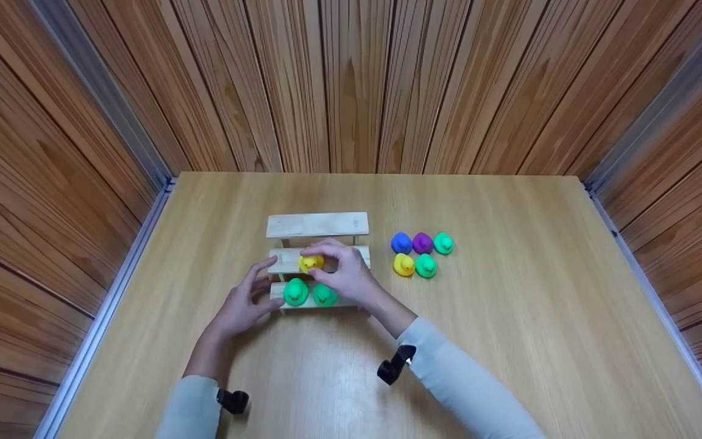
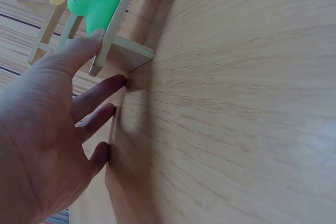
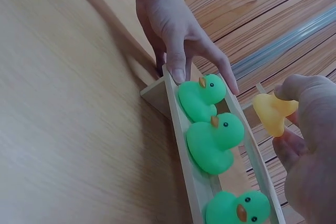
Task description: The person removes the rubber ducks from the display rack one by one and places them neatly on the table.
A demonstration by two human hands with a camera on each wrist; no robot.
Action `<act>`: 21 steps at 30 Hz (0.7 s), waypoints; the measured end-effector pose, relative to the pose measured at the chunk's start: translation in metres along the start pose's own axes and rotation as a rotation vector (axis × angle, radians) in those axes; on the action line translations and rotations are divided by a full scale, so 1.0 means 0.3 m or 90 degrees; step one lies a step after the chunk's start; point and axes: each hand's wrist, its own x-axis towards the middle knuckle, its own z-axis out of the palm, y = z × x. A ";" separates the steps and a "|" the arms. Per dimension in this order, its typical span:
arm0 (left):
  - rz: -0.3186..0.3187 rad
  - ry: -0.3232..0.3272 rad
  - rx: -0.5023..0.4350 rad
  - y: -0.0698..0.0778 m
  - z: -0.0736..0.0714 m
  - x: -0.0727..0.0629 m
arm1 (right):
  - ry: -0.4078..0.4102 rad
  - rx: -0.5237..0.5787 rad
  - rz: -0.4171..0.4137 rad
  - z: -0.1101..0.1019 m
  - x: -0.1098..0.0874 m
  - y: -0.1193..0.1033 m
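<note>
Between thumb and fingers, my right hand (image 1: 351,277) pinches a yellow rubber duck (image 1: 310,263) at the middle step of a three-step wooden rack (image 1: 317,225). Green rubber ducks sit in a row on the lowest step: one at the left end (image 1: 295,292), one beside it (image 1: 325,296), and a third (image 3: 236,209) that the right arm hides in the head view. My left hand (image 1: 242,306) is at the rack's left end, fingers spread, with the thumb touching the lowest step beside the end duck.
Right of the rack, a loose group of ducks stands on the wooden table (image 1: 509,274): blue (image 1: 401,242), purple (image 1: 423,242), yellow (image 1: 404,264) and two green, one behind (image 1: 443,243) and one in front (image 1: 426,266). Wood-panelled walls (image 1: 351,85) enclose the table.
</note>
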 end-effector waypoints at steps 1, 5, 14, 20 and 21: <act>-0.001 -0.001 0.000 0.000 0.000 0.000 | 0.000 -0.002 -0.003 -0.005 -0.005 0.000; -0.009 -0.001 -0.005 0.001 0.000 0.001 | 0.001 -0.006 -0.021 -0.023 -0.026 -0.002; 0.023 0.004 -0.015 0.007 0.004 -0.008 | 0.014 -0.007 -0.045 -0.064 -0.075 0.005; 0.024 0.007 -0.021 0.014 0.003 -0.010 | 0.022 -0.007 -0.026 -0.104 -0.110 0.006; 0.023 0.006 -0.020 0.012 0.003 -0.009 | 0.024 -0.005 -0.023 -0.111 -0.116 0.006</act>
